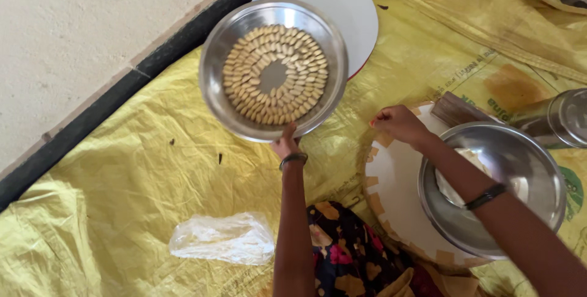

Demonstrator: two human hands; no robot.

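left hand (286, 144) mostly under bowl (214, 70) | steel container (559, 118) cut off

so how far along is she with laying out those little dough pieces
Done: the steel plate holds small pale pieces set in rings, with a bare spot at its centre. In hand: the left hand holds that plate by its near rim, while the right hand rests on the round white board. Left: the steel bowl beside it holds more pale dough.
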